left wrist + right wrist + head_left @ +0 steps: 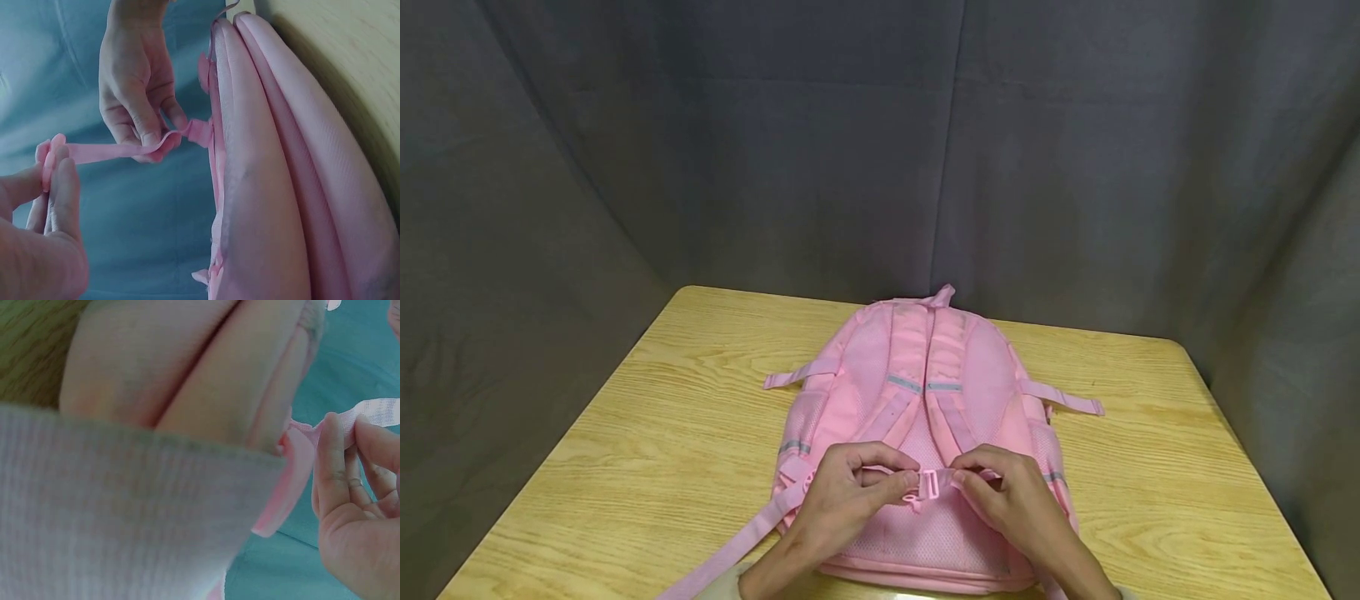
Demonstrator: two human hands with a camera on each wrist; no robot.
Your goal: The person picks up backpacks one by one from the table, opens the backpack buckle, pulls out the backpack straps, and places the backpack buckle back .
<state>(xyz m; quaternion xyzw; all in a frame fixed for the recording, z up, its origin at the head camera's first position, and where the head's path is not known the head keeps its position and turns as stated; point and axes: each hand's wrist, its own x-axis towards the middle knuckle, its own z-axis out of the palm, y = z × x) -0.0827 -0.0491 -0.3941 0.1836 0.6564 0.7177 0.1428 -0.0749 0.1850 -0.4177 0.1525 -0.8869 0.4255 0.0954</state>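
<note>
A pink backpack point(940, 542) lies on the table with its shoulder straps facing up. Over its lower part, my left hand point(850, 492) pinches a pink plastic buckle point(931, 484) between thumb and fingers. To its right, my right hand point(1018, 492) pinches the pink webbing strap point(103, 152) that runs from the buckle. The left wrist view shows this strap stretched between both hands, raised off the bag, with a short wavy part beyond the right fingers leading back to the bag. In the right wrist view a sleeve point(125, 506) covers much of the picture.
The wooden table point(647, 433) extends on both sides of the bag. A long loose strap point(737, 546) trails off the bag's lower left, and short side straps point(1063, 397) stick out higher up. Dark grey cloth point(812, 167) hangs around the table.
</note>
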